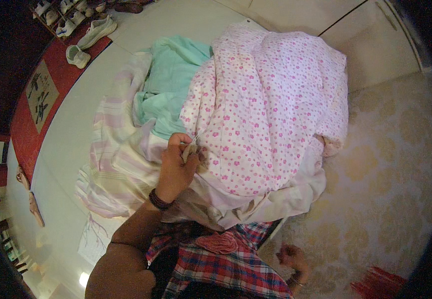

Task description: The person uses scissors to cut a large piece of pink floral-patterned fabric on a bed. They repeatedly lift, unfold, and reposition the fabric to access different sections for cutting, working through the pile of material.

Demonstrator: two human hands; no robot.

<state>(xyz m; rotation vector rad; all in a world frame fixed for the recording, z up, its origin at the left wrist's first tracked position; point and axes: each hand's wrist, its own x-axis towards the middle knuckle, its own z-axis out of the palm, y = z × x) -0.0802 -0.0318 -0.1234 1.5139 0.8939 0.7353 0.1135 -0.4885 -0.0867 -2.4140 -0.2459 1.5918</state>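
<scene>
My left hand [176,164], with a dark beaded bracelet at the wrist, pinches a small gathered piece of beige fabric [190,152]. Short white strands stick up by the fingertips. Under and around this hand lies a heap of cloth. On its right side bulges a white cover with small pink flowers [253,112]. A mint-green cloth [171,71] lies beyond the hand, and a pastel striped cloth [115,138] spreads to the left. My right hand [290,258] is low on the right, beside my plaid garment [216,267] and away from the heap. Blur hides whether it holds anything.
Pale floor [77,112] runs along the left. There, a red mat [66,74] bearing writing, white shoes [96,31], a shoe rack [64,18] and sandals [34,209] are visible. Patterned surface [380,157] borders the right, below a pale cabinet door [380,48].
</scene>
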